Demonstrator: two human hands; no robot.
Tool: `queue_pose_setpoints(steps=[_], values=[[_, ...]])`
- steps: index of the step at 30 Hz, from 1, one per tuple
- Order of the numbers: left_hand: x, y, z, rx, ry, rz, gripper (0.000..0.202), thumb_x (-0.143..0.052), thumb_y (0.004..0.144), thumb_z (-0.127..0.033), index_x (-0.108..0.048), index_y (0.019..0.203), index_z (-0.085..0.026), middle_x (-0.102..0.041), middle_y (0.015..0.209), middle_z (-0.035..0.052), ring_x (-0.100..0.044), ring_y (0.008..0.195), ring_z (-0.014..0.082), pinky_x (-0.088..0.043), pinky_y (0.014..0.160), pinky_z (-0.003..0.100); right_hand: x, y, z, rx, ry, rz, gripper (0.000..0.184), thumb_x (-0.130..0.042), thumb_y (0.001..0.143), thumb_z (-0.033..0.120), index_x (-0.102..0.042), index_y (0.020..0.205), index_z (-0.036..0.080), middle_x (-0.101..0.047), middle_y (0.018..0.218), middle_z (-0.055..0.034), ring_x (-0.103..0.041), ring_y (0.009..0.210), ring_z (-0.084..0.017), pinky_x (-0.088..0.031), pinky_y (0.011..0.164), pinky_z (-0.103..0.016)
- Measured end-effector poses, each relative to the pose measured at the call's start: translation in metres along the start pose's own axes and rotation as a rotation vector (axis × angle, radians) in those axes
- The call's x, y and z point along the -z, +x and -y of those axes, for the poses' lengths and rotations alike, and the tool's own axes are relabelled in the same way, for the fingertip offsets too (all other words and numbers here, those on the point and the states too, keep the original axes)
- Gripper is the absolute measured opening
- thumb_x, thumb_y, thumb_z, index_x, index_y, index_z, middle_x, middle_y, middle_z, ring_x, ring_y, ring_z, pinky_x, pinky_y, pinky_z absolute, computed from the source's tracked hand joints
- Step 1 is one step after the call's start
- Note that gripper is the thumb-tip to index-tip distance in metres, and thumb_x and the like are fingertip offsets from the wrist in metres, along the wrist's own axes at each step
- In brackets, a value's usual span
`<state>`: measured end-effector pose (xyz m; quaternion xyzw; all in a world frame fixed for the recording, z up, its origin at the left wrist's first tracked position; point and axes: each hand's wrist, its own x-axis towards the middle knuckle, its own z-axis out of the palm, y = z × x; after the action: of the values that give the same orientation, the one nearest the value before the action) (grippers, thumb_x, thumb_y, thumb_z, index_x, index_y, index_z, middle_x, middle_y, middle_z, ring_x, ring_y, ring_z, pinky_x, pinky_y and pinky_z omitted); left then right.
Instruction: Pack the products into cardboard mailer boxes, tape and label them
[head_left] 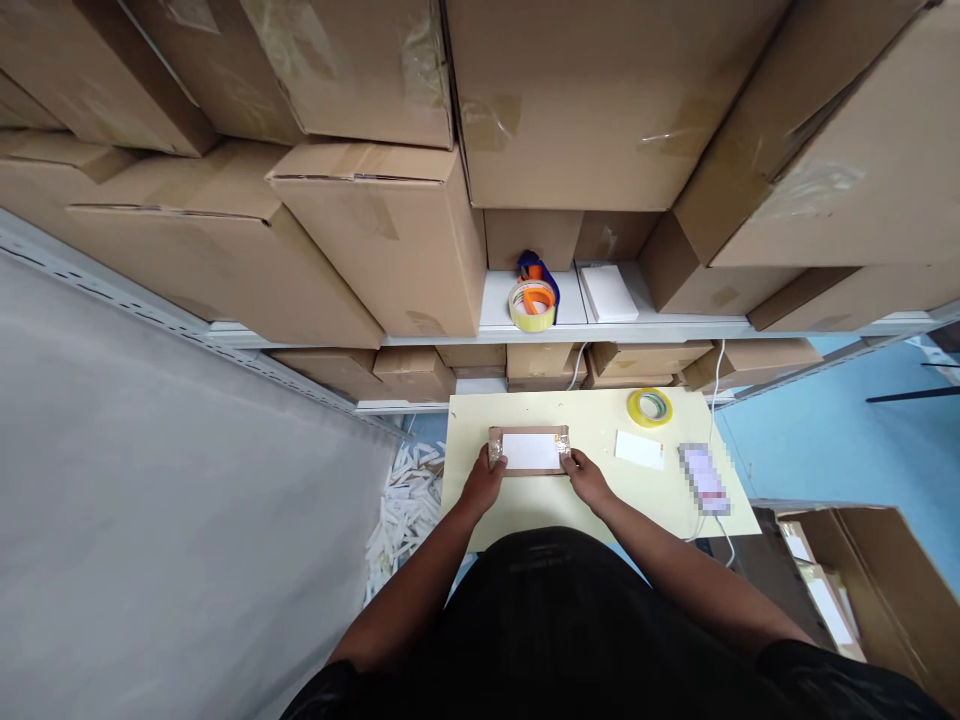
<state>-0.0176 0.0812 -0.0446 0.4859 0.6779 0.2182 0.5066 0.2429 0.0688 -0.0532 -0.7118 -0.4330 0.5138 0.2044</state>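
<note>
**Brown cardboard parcel (529,451): taped, labelled, gripped at both ends**

The parcel is small and flat. It lies on the pale yellow table top (525,515), toward the far edge, straight in front of the person. The left hand (484,480) grips its left end and the right hand (586,478) its right end. Fingers of both are curled onto the ends, with nothing else held.

Done, judging from this view: box closed, glossy clear tape over both ends, white rectangular label (540,455) on the top face. Left: no open flap or bare seam shows. The underside is hidden, so it is not possible to tell whether the sealing is complete.

Writing: the label looks blank from here, and any print is too small to read. No brand is legible anywhere. 1 blurred item (703,478) sits right of the parcel, with a white cable running from it.

Around it:
- 1 yellow roll of tape (649,407), on the table beyond the right hand
- 1 white paper slip (639,449), near the parcel's right end
- orange-and-blue tape dispenser (533,296) and a flat white box (609,292), on the grey shelf behind
- stacked brown cartons (390,230) on the shelving
- pile of white strips (409,505) on the floor, left of the table
- 1 open brown carton (862,570), at the right
</note>
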Motion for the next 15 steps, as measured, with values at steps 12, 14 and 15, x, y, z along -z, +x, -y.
queue_pose_setpoints(steps=[12,14,15], values=[[0.013,-0.025,-0.022,-0.036,-0.055,0.053,0.053,-0.049,0.098,-0.055,-0.052,0.141,-0.024,-0.065,0.140,0.0108,-0.060,0.128,0.0311,-0.042,0.108,0.042,0.006,-0.020,0.007,-0.037,0.166,-0.060,0.072,-0.045,0.090,0.079,-0.065,0.135,0.027,-0.064,0.142,-0.0084,-0.057,0.132,-0.031,-0.052,0.106,-0.049],[0.016,-0.027,-0.024,-0.047,-0.065,0.058,0.054,-0.050,0.097,-0.056,-0.052,0.141,-0.023,-0.065,0.140,0.0110,-0.060,0.128,0.0305,-0.042,0.109,0.042,0.005,-0.024,0.009,-0.031,0.169,-0.076,0.070,-0.045,0.090,0.078,-0.066,0.134,0.028,-0.065,0.141,-0.0075,-0.058,0.132,-0.031,-0.052,0.106,-0.050],[0.017,-0.028,-0.025,-0.056,-0.073,0.058,0.055,-0.051,0.097,-0.057,-0.052,0.141,-0.023,-0.065,0.139,0.0111,-0.060,0.128,0.0301,-0.042,0.109,0.041,0.005,-0.026,0.011,-0.024,0.169,-0.082,0.068,-0.045,0.091,0.078,-0.066,0.133,0.028,-0.065,0.141,-0.0069,-0.058,0.132,-0.031,-0.052,0.106,-0.050]])
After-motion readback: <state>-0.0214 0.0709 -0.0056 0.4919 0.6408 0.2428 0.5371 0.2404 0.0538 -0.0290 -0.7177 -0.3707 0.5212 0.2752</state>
